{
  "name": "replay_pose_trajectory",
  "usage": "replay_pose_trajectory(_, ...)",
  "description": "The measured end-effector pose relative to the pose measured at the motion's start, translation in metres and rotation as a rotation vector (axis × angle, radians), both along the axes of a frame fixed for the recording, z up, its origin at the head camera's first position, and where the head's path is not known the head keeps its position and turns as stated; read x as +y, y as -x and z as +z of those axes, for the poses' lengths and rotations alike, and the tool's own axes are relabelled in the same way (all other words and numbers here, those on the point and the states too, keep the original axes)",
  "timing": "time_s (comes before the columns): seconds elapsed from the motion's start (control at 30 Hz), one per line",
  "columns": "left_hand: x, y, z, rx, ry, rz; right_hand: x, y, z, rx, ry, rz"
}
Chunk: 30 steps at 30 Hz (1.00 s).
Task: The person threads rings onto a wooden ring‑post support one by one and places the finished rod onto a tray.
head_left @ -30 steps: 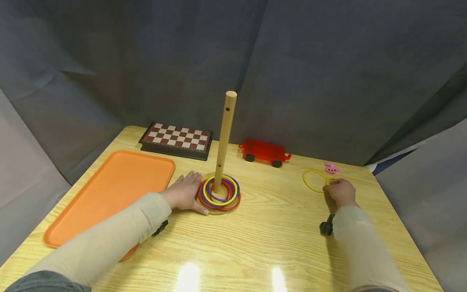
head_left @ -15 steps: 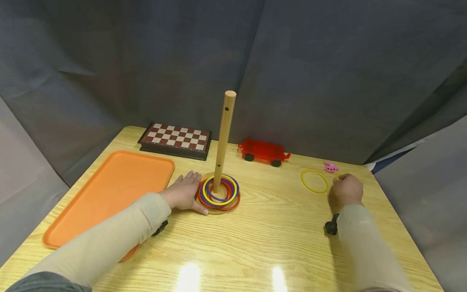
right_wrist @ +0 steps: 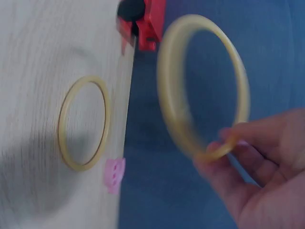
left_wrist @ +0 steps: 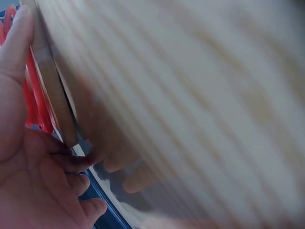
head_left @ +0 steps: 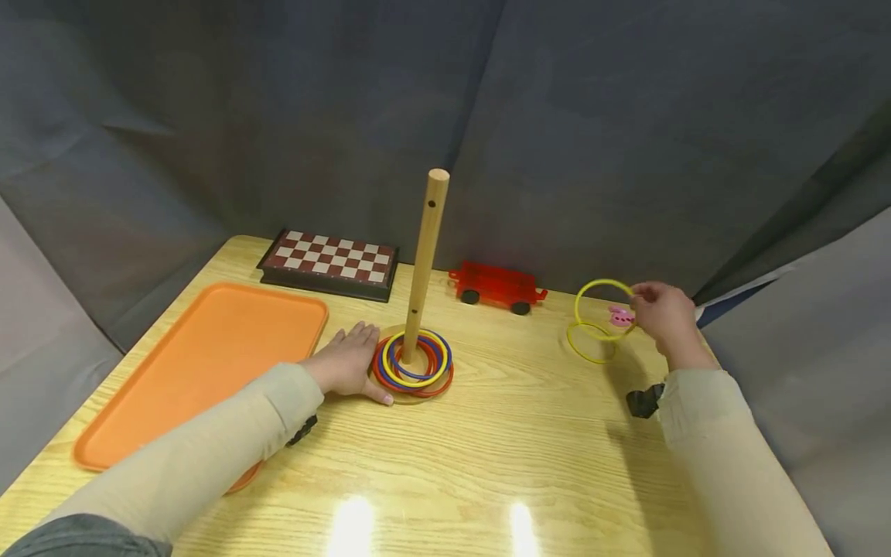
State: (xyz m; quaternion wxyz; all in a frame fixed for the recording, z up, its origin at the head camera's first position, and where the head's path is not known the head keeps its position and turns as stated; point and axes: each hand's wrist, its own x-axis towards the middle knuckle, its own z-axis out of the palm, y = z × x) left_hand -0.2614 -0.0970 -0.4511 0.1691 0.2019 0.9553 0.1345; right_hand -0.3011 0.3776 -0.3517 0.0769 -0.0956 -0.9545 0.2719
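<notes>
My right hand point(head_left: 664, 316) pinches a yellow ring point(right_wrist: 170, 86) by its edge and holds it up off the table. A second yellow ring point(right_wrist: 64, 129) lies flat on the table below it, beside a small pink toy point(head_left: 620, 316). My left hand point(head_left: 346, 361) rests against the round base of a wooden peg stand point(head_left: 426, 255), fingers spread and thumb along the near side. Around the foot of the peg lie several red, blue and yellow rings point(head_left: 445, 371). In the left wrist view the left fingers point(left_wrist: 14, 52) touch the wooden base edge, with red rings partly hidden behind them.
An orange tray point(head_left: 209, 363) lies on the left of the table, partly under the left forearm. A folded checkered board box point(head_left: 330, 263) and a red wheeled toy cart point(head_left: 497, 285) stand along the back edge by the dark curtain point(head_left: 348, 116).
My right hand has lifted one yellow ring up off the table, after moving right and then upward. My left hand stays at the peg base.
</notes>
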Motion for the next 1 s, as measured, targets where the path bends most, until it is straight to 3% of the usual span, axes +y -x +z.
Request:
replay_pose_trajectory(0.1, -0.001, -0.001, -0.001, -0.002, -0.002, -0.001, -0.014, -0.002, 0.009, -0.124, -0.188, 0.218)
replay_pose_trajectory(0.2, -0.001, -0.001, 0.000, 0.002, -0.004, 0.000, -0.025, -0.002, 0.009, -0.183, -0.288, 0.333)
replay_pose_trajectory(0.3, 0.000, -0.001, 0.002, 0.006, -0.005, 0.000, -0.032, -0.003, 0.004, -0.211, -0.293, 0.379)
replay_pose_trajectory(0.53, 0.001, -0.003, 0.004, -0.003, -0.001, -0.003, -0.039, -0.008, -0.014, -0.284, -0.195, 0.475)
replay_pose_trajectory(0.63, 0.001, -0.004, 0.005, -0.009, 0.001, -0.002, -0.040, -0.010, -0.021, -0.317, -0.060, 0.487)
replay_pose_trajectory(0.87, 0.001, -0.003, 0.005, 0.003, 0.005, -0.001, -0.036, -0.018, -0.057, -0.473, 0.523, 0.583)
replay_pose_trajectory(1.0, 0.001, -0.003, 0.005, 0.000, 0.008, -0.002, -0.035, -0.031, -0.081, -0.544, 0.706, 0.655)
